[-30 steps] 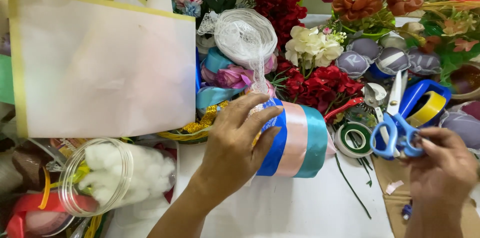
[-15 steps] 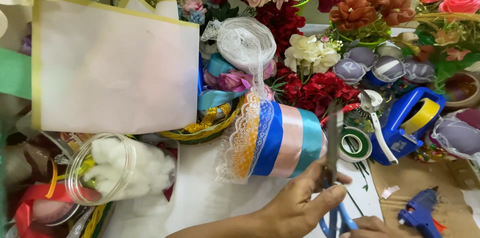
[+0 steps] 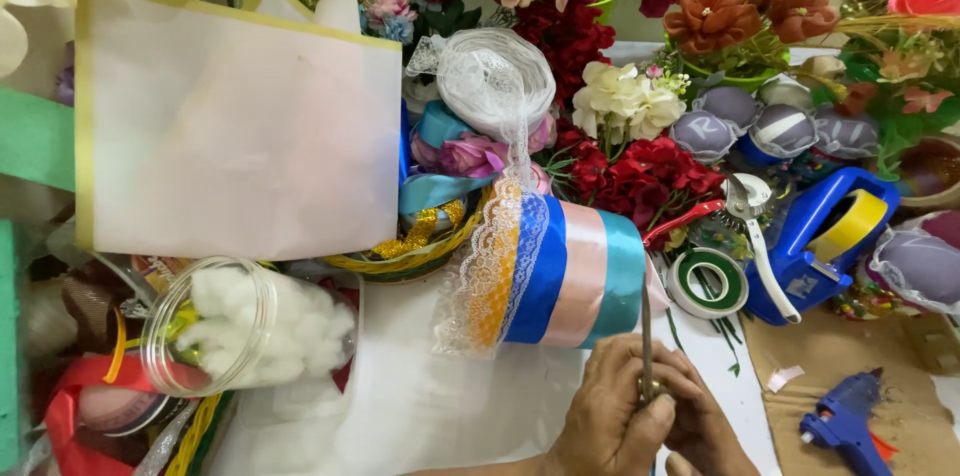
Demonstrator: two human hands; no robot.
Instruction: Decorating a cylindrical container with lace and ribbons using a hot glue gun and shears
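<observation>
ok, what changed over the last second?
The left hand let go of the ribbon-wrapped cylinder and came down to join the right hand on the closed scissors, now held upright. The lace strip hangs over the cylinder. Jar, tape dispenser and flowers unchanged.

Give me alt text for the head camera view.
Both hands, left hand and right hand, grip a thin upright rod before a ribbon-wrapped cylinder, amid artificial flowers, a cotton jar and a blue glue gun.

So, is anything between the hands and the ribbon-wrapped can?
Nothing visible. The left hand grips a thin grey tool, right hand beside it; the tool's tip overlaps the ribbon-wrapped can, with only white paper between.
</observation>
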